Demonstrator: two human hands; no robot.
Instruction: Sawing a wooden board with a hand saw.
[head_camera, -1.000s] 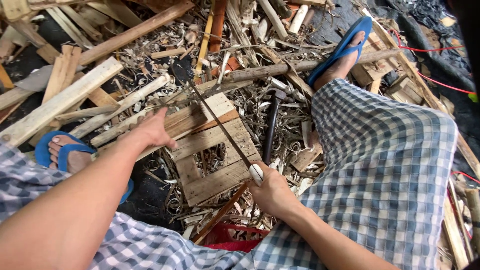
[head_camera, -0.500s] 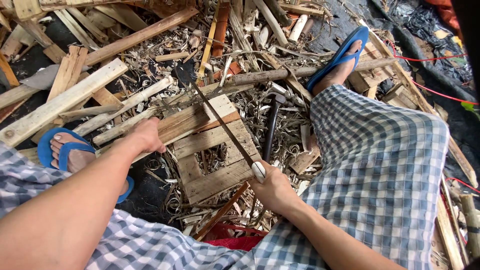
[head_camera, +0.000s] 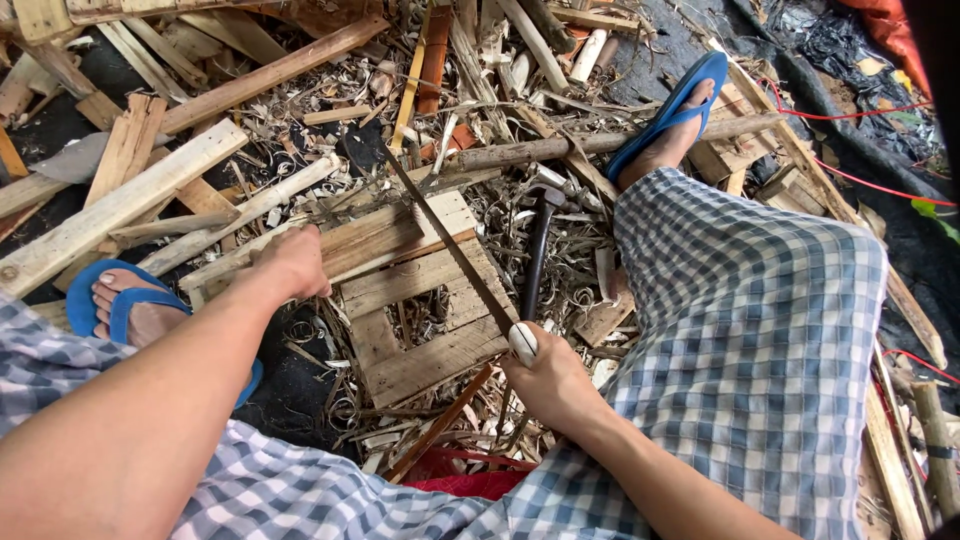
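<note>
Two hands: right hand closed on one saw; left hand presses one wooden frame, its grip unclear.

The saw is long and thin, with a white handle, and its blade lies diagonally across the wooden frame. The frame, made of pale nailed slats, lies flat on the wood scraps.

Blue sandals, blue-checked cloth, pale wood frame

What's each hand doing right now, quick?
Left hand: pressed palm-down on the wooden frame, holding nothing.
Right hand: fingers closed around the handle of the saw.
</note>
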